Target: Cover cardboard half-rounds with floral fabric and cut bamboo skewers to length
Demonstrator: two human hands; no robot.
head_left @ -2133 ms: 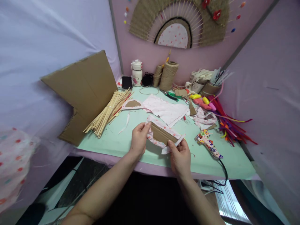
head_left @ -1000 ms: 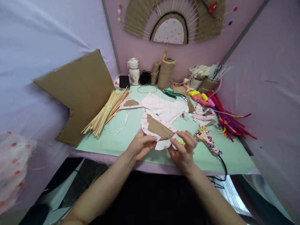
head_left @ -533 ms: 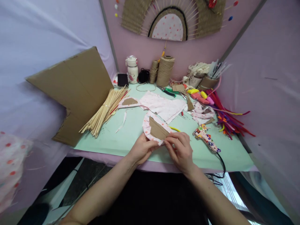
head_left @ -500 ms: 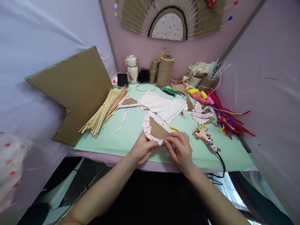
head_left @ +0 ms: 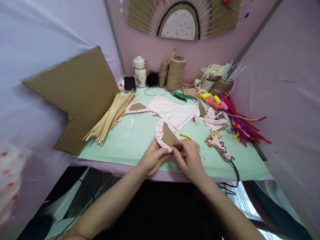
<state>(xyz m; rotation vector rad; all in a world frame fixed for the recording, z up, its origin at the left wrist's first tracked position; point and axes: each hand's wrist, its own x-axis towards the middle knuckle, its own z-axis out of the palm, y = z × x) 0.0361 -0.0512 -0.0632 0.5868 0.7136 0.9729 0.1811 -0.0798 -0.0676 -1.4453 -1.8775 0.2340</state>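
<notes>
Both my hands meet over the near middle of a mint-green table (head_left: 140, 140). Between them is a brown cardboard piece wrapped in white cloth with pink dots (head_left: 167, 135). My left hand (head_left: 152, 159) pinches its near edge from the left. My right hand (head_left: 188, 159) pinches the same edge from the right, fingers curled over the cloth. The piece tilts up away from me. A yellow strip (head_left: 186, 136) lies just behind my right hand.
A patterned glue gun (head_left: 220, 149) with a black cord lies to the right. Behind are dotted cloth (head_left: 175, 111), a bundle of wooden sticks (head_left: 112, 116), a big cardboard sheet (head_left: 75, 90), twine spools (head_left: 175, 73), a jar (head_left: 139, 67), coloured pipe cleaners (head_left: 245, 128).
The cloth-covered cardboard has been turned and drawn nearer to me. My hands have closed in together on its near edge, and the right hand now covers more of it.
</notes>
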